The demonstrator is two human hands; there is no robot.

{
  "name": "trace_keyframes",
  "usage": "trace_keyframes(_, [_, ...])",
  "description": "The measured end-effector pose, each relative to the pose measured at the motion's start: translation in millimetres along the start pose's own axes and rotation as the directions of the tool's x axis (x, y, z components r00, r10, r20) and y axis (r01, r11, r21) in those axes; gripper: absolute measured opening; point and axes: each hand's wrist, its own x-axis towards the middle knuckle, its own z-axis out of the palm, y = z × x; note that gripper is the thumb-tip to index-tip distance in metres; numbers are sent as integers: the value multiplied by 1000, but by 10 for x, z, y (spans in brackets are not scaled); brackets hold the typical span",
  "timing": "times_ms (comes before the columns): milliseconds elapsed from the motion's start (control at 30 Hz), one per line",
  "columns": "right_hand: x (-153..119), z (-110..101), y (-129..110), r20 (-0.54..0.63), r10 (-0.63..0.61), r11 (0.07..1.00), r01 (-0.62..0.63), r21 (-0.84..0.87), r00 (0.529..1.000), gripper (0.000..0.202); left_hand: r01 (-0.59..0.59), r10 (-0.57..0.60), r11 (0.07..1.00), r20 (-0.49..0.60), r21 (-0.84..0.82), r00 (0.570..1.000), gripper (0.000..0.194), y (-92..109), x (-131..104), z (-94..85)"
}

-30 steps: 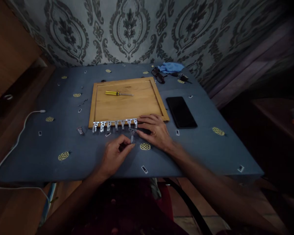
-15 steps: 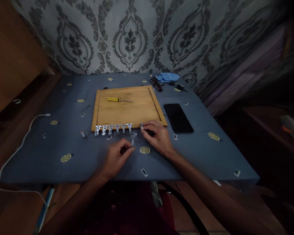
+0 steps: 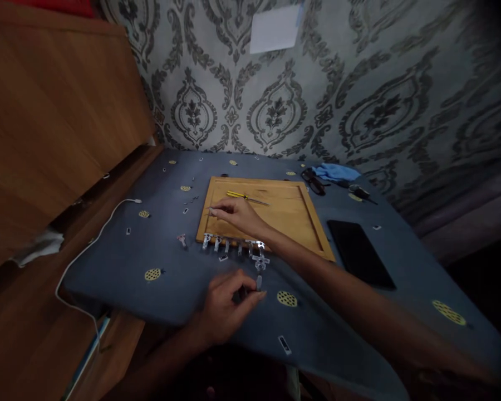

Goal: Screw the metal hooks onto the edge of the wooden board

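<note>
In the head view my left hand (image 3: pixel 231 306) pinches a metal hinge (image 3: pixel 259 266) by its narrow end, in front of the wooden board (image 3: pixel 271 220). Several more hinges (image 3: pixel 217 243) hang in a row along the board's near edge. My right hand (image 3: pixel 236 214) reaches across the board to its left side, thumb and fingertips together; whatever they hold is too small to make out. Just beyond that hand, a screwdriver (image 3: pixel 246 197) with a yellow and black handle lies on the board. One loose hinge piece (image 3: pixel 182 240) rests left of the board.
Tiny dark pieces (image 3: pixel 194 199), perhaps screws, lie on the blue tablecloth (image 3: pixel 121 262) left of the board. At right are a black phone (image 3: pixel 361 253), glasses (image 3: pixel 315 182) and a blue cloth (image 3: pixel 336 171). A white cable (image 3: pixel 104 223) runs down the left side beside wooden furniture (image 3: pixel 62 100).
My right hand has moved from the right part of the board's near edge to its left side. The view has turned left. My left hand still holds the hinge.
</note>
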Motion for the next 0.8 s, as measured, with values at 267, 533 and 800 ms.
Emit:
trace_keyframes(267, [-510, -99, -346, -205, 135, 989, -119, 90, 969, 36, 185, -190, 980, -58, -79, 980, 19, 49, 71, -222])
trace_keyframes(533, [-1485, -28, -714, -152, 361, 919, -323, 226, 920, 43, 344, -326, 914, 115, -216, 938, 18, 79, 102, -44])
trace_keyframes(800, [-1742, -19, -577, -114, 549, 758, -435, 486, 828, 48, 304, -273, 946, 232, -109, 934, 15, 115, 118, -61])
